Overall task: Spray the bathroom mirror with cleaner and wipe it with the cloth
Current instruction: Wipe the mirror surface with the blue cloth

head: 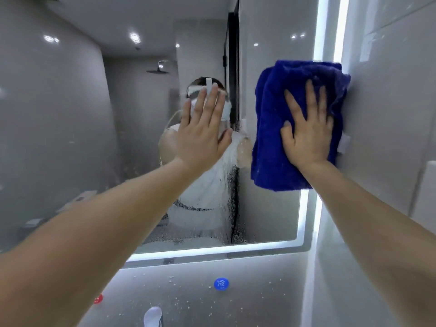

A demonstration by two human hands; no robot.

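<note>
The bathroom mirror (70, 114) fills the wall ahead, with a lit strip along its bottom and right edges. Foamy cleaner streaks and droplets cover its lower middle. My right hand (306, 128) presses a folded blue cloth (271, 142) flat against the mirror's right edge, fingers straight and spread. My left hand (203, 131) lies flat on the glass near the middle, fingers straight, holding nothing. No spray bottle is in view.
A grey tiled wall (389, 114) meets the mirror on the right. Below the mirror are a blue round sticker (221, 284), a red sticker (98, 298) and the top of a chrome tap (153, 315). White specks dot the wall under the mirror.
</note>
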